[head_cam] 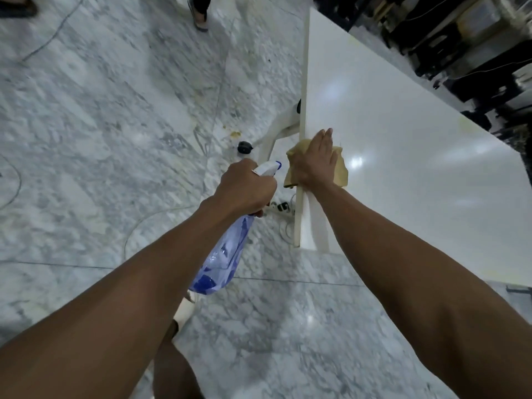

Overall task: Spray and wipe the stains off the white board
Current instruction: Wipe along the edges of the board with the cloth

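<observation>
1 cloth [341, 171] under right fingers [324, 141], on board [403, 156]

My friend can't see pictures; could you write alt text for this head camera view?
A right hand presses a yellow cloth on a white board, near its edge. The left hand grips a blue spray bottle above a marble floor.

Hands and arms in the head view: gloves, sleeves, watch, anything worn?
Nothing worn that shows. The left hand and right hand are bare: no gloves, rings or tape visible. Both forearms are bare to the frame edge, with no sleeves, watch, wristband, cables or markings in view.
</observation>
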